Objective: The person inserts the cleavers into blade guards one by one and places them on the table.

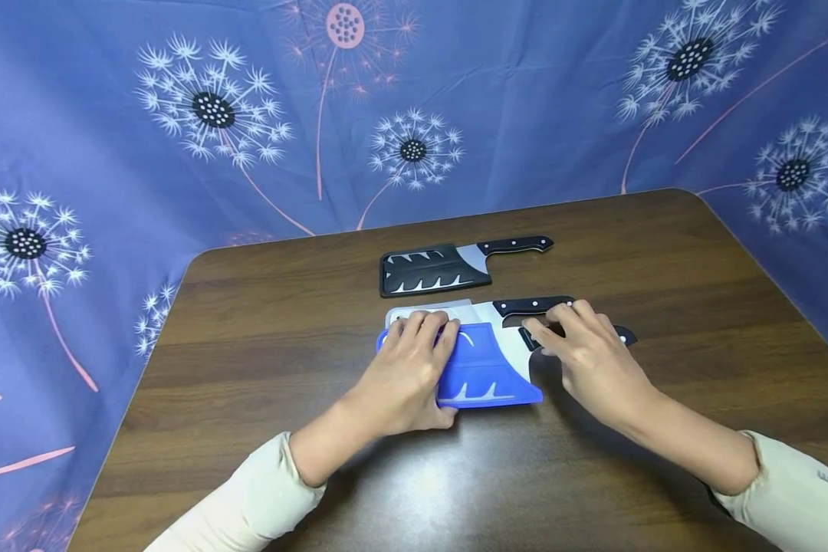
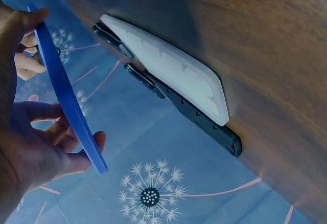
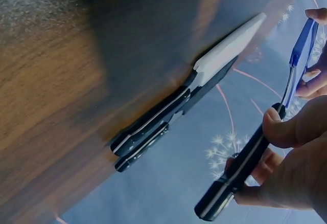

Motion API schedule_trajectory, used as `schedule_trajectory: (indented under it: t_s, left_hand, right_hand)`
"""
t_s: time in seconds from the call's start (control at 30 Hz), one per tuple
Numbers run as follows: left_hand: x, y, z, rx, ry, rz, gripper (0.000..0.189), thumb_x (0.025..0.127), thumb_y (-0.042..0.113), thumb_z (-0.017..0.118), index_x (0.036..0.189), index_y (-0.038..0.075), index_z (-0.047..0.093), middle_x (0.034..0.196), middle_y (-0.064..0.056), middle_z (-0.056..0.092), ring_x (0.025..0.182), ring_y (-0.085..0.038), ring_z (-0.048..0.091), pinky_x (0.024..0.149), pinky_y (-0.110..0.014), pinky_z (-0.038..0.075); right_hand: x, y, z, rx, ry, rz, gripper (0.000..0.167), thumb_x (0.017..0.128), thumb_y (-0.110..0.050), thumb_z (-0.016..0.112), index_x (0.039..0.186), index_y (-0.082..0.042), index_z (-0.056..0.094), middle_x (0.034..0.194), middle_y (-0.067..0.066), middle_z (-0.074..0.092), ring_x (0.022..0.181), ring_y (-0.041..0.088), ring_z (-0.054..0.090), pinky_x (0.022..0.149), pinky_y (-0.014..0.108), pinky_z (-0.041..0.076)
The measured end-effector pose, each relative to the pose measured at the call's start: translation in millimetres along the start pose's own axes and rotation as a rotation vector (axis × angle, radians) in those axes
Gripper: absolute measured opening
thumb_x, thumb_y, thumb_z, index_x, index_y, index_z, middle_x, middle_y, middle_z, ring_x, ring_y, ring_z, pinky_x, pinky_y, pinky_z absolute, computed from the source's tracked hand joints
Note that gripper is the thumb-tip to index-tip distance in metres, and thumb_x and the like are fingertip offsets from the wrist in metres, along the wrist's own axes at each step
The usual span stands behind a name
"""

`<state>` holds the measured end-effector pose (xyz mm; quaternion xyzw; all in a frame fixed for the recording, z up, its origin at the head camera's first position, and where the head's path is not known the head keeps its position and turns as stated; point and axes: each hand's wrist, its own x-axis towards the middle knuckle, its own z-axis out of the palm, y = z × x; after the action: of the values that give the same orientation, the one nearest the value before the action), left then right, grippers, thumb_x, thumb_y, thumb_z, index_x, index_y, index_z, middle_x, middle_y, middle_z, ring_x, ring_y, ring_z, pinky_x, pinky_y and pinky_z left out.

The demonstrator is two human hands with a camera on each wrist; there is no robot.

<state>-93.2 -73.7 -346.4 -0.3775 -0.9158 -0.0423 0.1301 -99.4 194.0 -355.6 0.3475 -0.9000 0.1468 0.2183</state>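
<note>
A cleaver in a blue blade cover (image 1: 490,383) is held up above the table, with part of its bare blade (image 1: 517,349) showing between cover and handle. My left hand (image 1: 409,372) grips the cover by its left part, thumb at the lower edge and fingers over the top edge. With thumb and fingers my right hand (image 1: 596,364) holds the black handle (image 3: 240,168). Just behind lies a cleaver in a whitish cover (image 2: 173,68), partly hidden by the blue one in the head view. Farther back is a cleaver in a black cover (image 1: 435,274).
The brown wooden table (image 1: 248,368) has rounded far corners. A blue cloth with dandelion prints (image 1: 524,100) hangs behind it. Both resting cleavers have their black handles toward the right, such as the rear handle (image 1: 517,244).
</note>
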Motion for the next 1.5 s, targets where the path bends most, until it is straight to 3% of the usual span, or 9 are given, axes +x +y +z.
schedule_trajectory:
  t_s: [0.3,0.47,0.67,0.8,1.1,1.5]
  left_hand:
    - [-0.5,5.2,3.4,-0.017,-0.147,-0.048,0.104,0.056,0.058,0.078,0.136,0.000,0.046,0.126,-0.010,0.048,0.114,-0.028,0.045,0.095,-0.048,0.044]
    - [-1.9,7.3,6.4,-0.014,-0.207,-0.057,0.105,0.056,0.059,0.078,0.137,-0.001,0.047,0.125,-0.009,0.048,0.114,-0.027,0.045,0.095,-0.046,0.044]
    - [-3.3,11.9,11.7,-0.002,-0.278,-0.061,0.107,0.057,0.062,0.077,0.137,-0.001,0.046,0.125,-0.009,0.048,0.112,-0.025,0.045,0.095,-0.042,0.045]
    - [-5.5,13.7,15.4,-0.022,-0.311,-0.064,0.107,0.058,0.063,0.078,0.138,-0.001,0.045,0.126,-0.009,0.048,0.113,-0.025,0.045,0.096,-0.041,0.045]
    - [-11.5,15.8,24.7,-0.060,-0.335,-0.077,0.110,0.057,0.063,0.079,0.139,-0.001,0.044,0.125,-0.008,0.047,0.112,-0.024,0.045,0.098,-0.040,0.044]
    - [-17.3,22.0,33.1,-0.088,-0.407,-0.093,0.105,0.059,0.062,0.081,0.138,0.001,0.046,0.123,-0.005,0.047,0.112,-0.021,0.045,0.100,-0.039,0.042]
  right_hand:
    - [-7.7,1.0,8.5,-0.006,-0.047,-0.011,0.061,0.059,0.024,0.066,0.113,-0.005,0.067,0.095,0.012,0.056,0.081,0.027,0.048,0.056,0.037,0.043]
    - [-11.0,1.4,14.9,0.028,-0.082,-0.006,0.059,0.059,0.023,0.067,0.112,-0.004,0.067,0.093,0.010,0.055,0.081,0.024,0.047,0.058,0.036,0.044]
    - [-10.7,-2.2,18.2,0.028,-0.192,0.053,0.047,0.067,0.017,0.074,0.110,0.000,0.070,0.092,0.011,0.057,0.080,0.022,0.050,0.062,0.034,0.050]
    - [-12.3,-3.8,20.4,0.027,-0.230,0.062,0.042,0.069,0.010,0.078,0.109,-0.001,0.071,0.091,0.011,0.058,0.080,0.021,0.051,0.063,0.033,0.051]
    - [-17.2,-5.5,26.6,0.017,-0.228,0.015,0.044,0.065,0.011,0.081,0.106,-0.002,0.071,0.088,0.008,0.059,0.079,0.021,0.051,0.064,0.030,0.051]
    - [-24.9,-10.1,30.2,-0.006,-0.327,0.035,0.040,0.070,0.005,0.080,0.109,-0.001,0.070,0.096,0.011,0.063,0.087,0.025,0.056,0.071,0.035,0.054]
